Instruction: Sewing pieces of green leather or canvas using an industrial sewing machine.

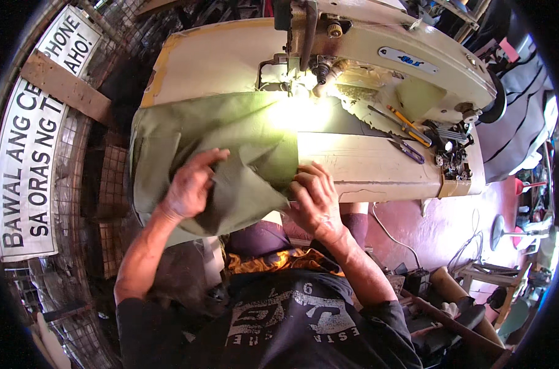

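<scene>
A piece of olive-green fabric lies across the left part of the sewing machine's bed, with its near part bunched up and hanging over the front edge. My left hand rests on it with fingers stretched toward the right. At the fabric's right edge, my right hand has its fingers curled round the cloth. Beyond both hands stands the sewing machine, its lamp shining brightly on the needle area. Glare hides the needle and presser foot, so I cannot tell whether the fabric lies under them.
On the table's right lie a yellow cutter knife, purple-handled thread snips and several small metal parts. A lettered white sign hangs on wire mesh at the left. A pale cable runs along the reddish floor.
</scene>
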A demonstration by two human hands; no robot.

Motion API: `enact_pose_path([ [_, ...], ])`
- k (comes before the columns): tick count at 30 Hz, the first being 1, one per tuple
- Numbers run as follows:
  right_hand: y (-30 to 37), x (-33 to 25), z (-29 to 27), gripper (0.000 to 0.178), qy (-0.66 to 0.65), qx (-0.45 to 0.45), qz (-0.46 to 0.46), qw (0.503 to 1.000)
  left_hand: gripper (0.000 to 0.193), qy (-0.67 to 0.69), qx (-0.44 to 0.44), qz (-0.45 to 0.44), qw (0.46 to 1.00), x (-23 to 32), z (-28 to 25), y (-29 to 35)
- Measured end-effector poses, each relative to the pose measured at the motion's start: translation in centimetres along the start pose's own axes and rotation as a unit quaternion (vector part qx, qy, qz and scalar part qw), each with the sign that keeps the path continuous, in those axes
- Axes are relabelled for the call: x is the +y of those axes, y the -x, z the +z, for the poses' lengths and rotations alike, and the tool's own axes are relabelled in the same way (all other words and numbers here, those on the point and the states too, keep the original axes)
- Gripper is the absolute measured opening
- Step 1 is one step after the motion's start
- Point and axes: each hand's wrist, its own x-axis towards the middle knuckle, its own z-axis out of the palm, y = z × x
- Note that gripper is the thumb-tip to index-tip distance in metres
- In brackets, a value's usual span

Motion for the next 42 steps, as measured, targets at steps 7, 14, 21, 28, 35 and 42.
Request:
enact_pose_path([
  [7,-0.3,-0.5,0.5,0.042,0.082,-0.15,-0.081,0.982,0.013,0.015,-0.141,0.043,0.989,3.0,-1.0,-2.6],
  [14,0.2,0.5,-0.6,0.036,0.075,-0.2,-0.116,0.97,0.043,0.039,-0.158,0.025,0.986,3.2,1.1,-1.7],
  [21,0.5,1.0,0.0,0.036,0.078,-0.174,-0.143,0.971,0.036,0.029,-0.188,0.019,0.982,3.3,1.5,-1.6],
  [28,1.3,1.0,0.3,0.036,0.023,-0.111,-0.09,0.99,0.025,0.068,-0.178,0.014,0.982,3.0,1.8,-2.0],
  [35,2.2,1.1,0.4,0.039,-0.006,-0.064,-0.131,0.989,0.012,-0.009,-0.201,0.046,0.979,3.7,1.6,-2.7],
  [42,1.6,0.6,-1.1,0.034,0.009,-0.024,-0.051,0.998,0.035,-0.027,-0.206,0.056,0.977,3.8,1.4,-2.8],
])
